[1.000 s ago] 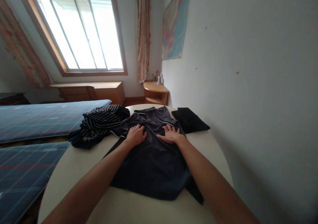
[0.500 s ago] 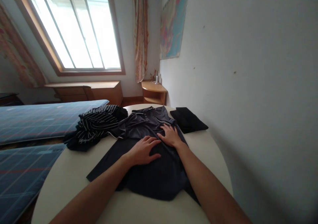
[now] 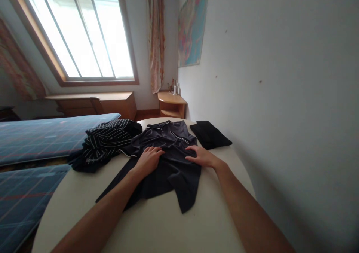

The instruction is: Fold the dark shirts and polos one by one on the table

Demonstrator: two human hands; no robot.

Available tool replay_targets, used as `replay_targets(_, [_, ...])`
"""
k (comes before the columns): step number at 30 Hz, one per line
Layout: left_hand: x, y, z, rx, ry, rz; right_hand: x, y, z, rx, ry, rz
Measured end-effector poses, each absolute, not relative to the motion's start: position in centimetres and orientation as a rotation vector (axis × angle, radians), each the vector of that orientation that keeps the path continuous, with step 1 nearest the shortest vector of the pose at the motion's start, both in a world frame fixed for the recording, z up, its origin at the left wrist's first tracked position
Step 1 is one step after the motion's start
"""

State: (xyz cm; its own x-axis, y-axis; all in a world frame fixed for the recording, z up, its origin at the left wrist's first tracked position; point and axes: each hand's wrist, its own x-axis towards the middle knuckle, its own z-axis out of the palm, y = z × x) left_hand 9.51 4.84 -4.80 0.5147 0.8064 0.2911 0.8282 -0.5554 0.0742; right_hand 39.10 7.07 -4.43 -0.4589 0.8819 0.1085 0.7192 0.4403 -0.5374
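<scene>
A dark polo shirt point(image 3: 168, 163) with white-edged collar and sleeve lies on the round pale table point(image 3: 157, 226); its lower part is rumpled, and a flap points toward the near side. My left hand point(image 3: 149, 160) rests on the middle of the shirt, fingers bent and close together, and whether they pinch cloth is hidden. My right hand point(image 3: 199, 156) touches the shirt's right edge, thumb apart from the fingers.
A heap of black striped clothing point(image 3: 108, 142) lies at the table's left edge. Folded black cloth point(image 3: 210, 134) sits at the back right, near the wall point(image 3: 266, 114). Blue mattresses point(image 3: 50, 137) are at the left.
My left hand has moved slightly left and my right hand outward to the shirt's edge. The shirt's lower part has shifted from spread out to gathered, its near edge farther from me.
</scene>
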Motion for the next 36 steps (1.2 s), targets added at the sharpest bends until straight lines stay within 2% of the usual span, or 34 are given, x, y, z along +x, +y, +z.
replay_targets(5, [11.8,2.7,-2.9,-2.971,-1.232,-0.602,38.7,7.6,-5.8,-1.358,-2.405,0.479])
replay_targets(9, [13.9,0.0,-1.9,-3.341,-0.93,-0.38,39.3,8.3,-6.5,-1.426,-2.42,0.356])
replay_targets(16, [16.1,-3.3,-2.8,-3.472,-0.807,-0.132,39.3,8.4,-6.5,-1.493,-2.418,0.116])
replay_targets(20, [16.2,-3.6,-2.1,-3.574,-0.816,-0.067,37.9,7.6,-5.8,-1.459,-2.433,0.03])
replay_targets(22, [15.7,-2.9,-1.5,-3.626,-0.819,-0.155,36.9,7.1,-5.4,-1.49,-2.427,-0.04])
replay_targets(26, [13.8,-0.4,-2.4,-3.296,-1.11,-0.4,35.1,6.3,-5.5,-1.497,-2.408,-0.099])
replay_targets(31, [12.8,1.0,-5.8,-3.049,-1.234,-0.43,34.0,6.3,-6.8,-1.491,-2.43,0.032])
replay_targets(36, [14.4,-0.3,-6.4,-2.944,-1.341,-0.452,34.2,6.1,-7.0,-1.575,-2.477,0.076])
